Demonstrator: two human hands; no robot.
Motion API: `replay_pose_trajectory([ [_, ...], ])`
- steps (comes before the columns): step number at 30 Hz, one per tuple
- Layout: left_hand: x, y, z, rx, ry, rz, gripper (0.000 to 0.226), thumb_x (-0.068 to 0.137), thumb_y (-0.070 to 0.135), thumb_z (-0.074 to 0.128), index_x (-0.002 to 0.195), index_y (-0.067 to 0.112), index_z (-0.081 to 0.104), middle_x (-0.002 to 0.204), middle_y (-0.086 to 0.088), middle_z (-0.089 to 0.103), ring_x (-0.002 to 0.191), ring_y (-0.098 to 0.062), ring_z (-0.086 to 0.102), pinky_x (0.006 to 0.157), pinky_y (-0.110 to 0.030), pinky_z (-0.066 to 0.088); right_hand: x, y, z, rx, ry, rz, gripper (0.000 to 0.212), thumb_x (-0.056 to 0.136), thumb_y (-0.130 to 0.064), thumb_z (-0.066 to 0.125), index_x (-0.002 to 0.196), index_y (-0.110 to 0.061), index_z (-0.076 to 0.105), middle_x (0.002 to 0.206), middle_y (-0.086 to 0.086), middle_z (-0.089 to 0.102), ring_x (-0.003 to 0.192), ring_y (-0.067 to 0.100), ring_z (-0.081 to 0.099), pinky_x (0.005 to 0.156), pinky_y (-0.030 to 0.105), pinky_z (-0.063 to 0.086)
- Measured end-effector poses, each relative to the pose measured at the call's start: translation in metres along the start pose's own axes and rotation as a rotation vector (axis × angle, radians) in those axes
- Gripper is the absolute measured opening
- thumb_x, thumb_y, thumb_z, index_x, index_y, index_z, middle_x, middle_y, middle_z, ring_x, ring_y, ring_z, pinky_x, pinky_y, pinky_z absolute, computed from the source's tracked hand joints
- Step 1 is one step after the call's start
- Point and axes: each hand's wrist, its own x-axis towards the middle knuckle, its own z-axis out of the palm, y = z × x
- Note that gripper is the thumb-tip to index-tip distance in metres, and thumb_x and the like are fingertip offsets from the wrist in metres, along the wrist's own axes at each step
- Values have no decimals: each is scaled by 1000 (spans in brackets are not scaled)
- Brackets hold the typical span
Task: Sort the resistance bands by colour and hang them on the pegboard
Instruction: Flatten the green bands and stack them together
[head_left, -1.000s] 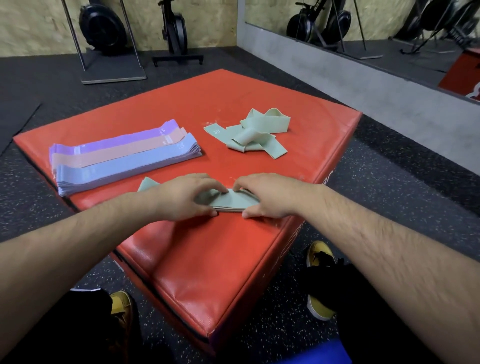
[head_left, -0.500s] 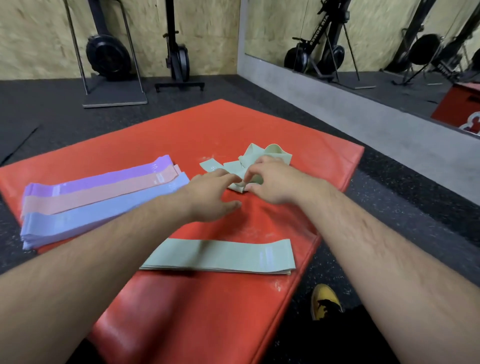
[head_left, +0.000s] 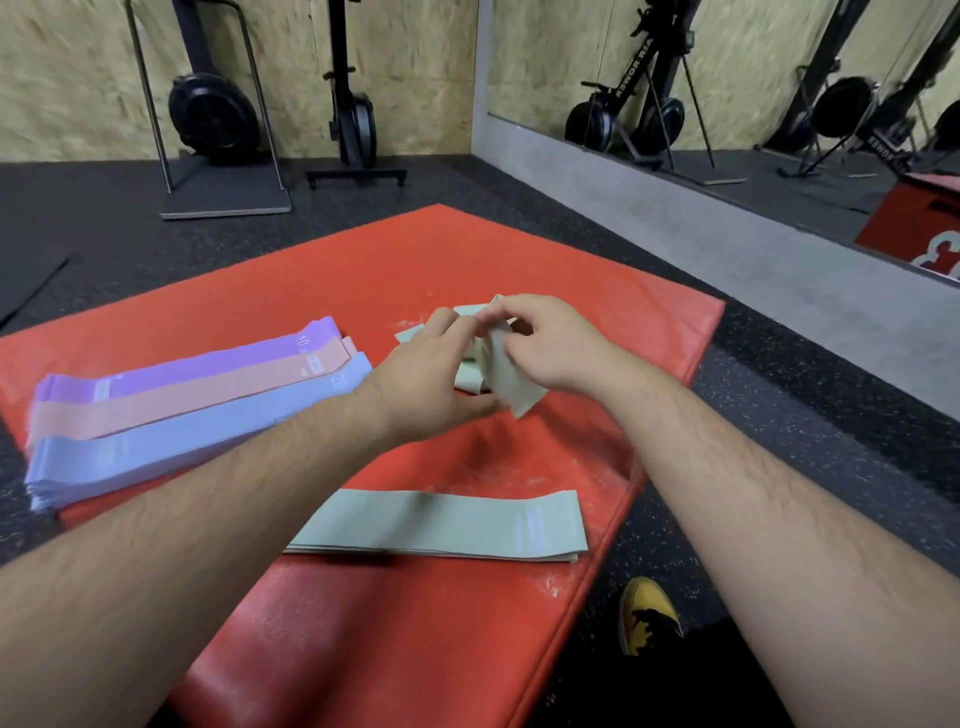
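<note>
On the red padded box (head_left: 363, 639) lie flat stacks of bands: purple (head_left: 208, 366), pink (head_left: 171, 410) and blue (head_left: 156, 452) at the left. A flat stack of pale green bands (head_left: 457, 525) lies near the front edge. Further back sits a loose tangle of green bands (head_left: 467, 376). My right hand (head_left: 550, 343) pinches one green band (head_left: 511, 387) and lifts it off the tangle. My left hand (head_left: 431, 379) holds the same band at its upper end. No pegboard is in view.
Black rubber gym floor surrounds the box. Exercise machines (head_left: 218, 114) stand against the back wall. A wall mirror (head_left: 727, 104) runs along the right above a grey ledge. A yellow shoe (head_left: 647, 616) is beside the box's right edge.
Both hands left the flat green stack at the front and reached back to the tangled green bands. They now grip one band and raise it off the pile.
</note>
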Motion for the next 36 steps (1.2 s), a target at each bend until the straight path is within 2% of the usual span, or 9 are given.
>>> replay_pose_trajectory([
  [4,-20,10,-11,-98,86,-3,103,65,59,81,147,24,27,141,7,29,124,-12,45,101,-34,44,-20,-24,-4,426,10,50,55,90,17,35,132,-8,61,118,-2,65,78,-10,64,72,8,50],
  [9,-35,21,-22,-222,264,3,81,77,31,81,142,18,33,137,4,31,114,0,41,93,-4,32,-41,-43,0,581,5,-15,53,90,20,44,133,-8,57,103,-3,66,83,-6,64,75,9,49],
  [13,-47,27,-37,-275,326,-97,52,83,10,64,126,24,39,121,5,41,82,-11,51,59,-18,40,-48,-47,10,220,182,-117,43,86,4,60,123,-18,65,98,-8,61,86,-8,55,81,6,38],
  [19,-63,34,-65,-359,264,-198,8,88,15,52,94,20,54,76,-10,63,51,-19,54,44,-30,43,-47,-37,19,-340,395,-113,12,83,-23,66,93,-28,71,95,-8,43,104,21,39,93,32,33],
  [22,-67,26,-80,-396,216,-262,5,88,15,52,89,18,57,78,-8,70,51,-21,60,45,-34,51,-48,-33,18,-359,304,-114,17,85,-20,62,97,-32,67,106,-9,49,111,18,38,96,30,25],
  [25,-72,15,-94,-396,176,-302,6,90,14,54,89,18,57,81,0,73,70,-21,69,72,-44,59,-52,-28,11,-302,139,-36,15,92,-18,55,96,-31,60,95,-10,62,101,18,54,88,29,37],
  [28,-80,4,-103,-348,99,-332,4,94,18,55,92,19,59,81,6,73,65,-13,67,73,-37,56,-55,-24,4,-87,82,32,7,97,-21,57,92,-26,57,79,-12,58,79,14,55,63,14,38],
  [32,-93,-6,-108,-250,-1,-385,6,92,21,58,91,18,63,63,6,70,59,-25,63,73,-41,59,-60,-17,-4,-89,25,35,13,97,-30,59,85,-28,57,80,-9,60,75,12,55,64,25,39],
  [36,-103,-14,-113,-168,-84,-388,10,88,31,70,84,22,70,72,7,71,64,-12,61,68,-32,51,-76,-12,-4,-194,-114,3,17,96,-38,59,87,-25,62,73,-8,60,69,12,55,62,29,42],
])
